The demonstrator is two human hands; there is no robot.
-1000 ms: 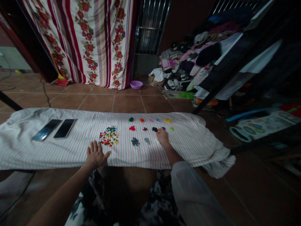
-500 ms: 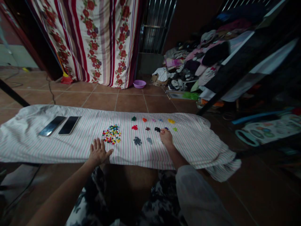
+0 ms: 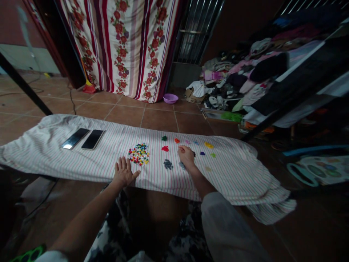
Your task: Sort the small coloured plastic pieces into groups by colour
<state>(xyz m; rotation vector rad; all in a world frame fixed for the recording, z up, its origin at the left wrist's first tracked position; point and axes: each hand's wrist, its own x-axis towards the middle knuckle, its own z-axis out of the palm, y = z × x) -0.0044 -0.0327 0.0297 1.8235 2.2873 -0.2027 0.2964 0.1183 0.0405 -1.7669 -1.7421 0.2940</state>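
On a striped cloth (image 3: 114, 167) lies a mixed heap of small coloured pieces (image 3: 139, 154). My left hand (image 3: 124, 173) rests flat just below the heap, fingers spread, holding nothing. To the right are small single-colour groups: dark green (image 3: 164, 138), red (image 3: 165, 149), orange (image 3: 177, 140), yellow (image 3: 208, 145), dark grey (image 3: 168, 164) and others. My right hand (image 3: 186, 156) is over these groups, right of the red one, with its fingers pinched together. Whatever they hold, if anything, is too small to make out. That hand partly covers the black and light grey (image 3: 181, 165) groups.
Two phones (image 3: 75, 138) (image 3: 93, 139) lie on the cloth at the left. Beyond it are a purple basin (image 3: 170, 98), a floral curtain (image 3: 133, 47) and a large pile of clothes (image 3: 240, 78). Dark bars slant at both sides.
My right hand has moved left relative to the groups, from the black pieces towards the red ones. My left hand stays flat below the heap. The whole view has shifted.
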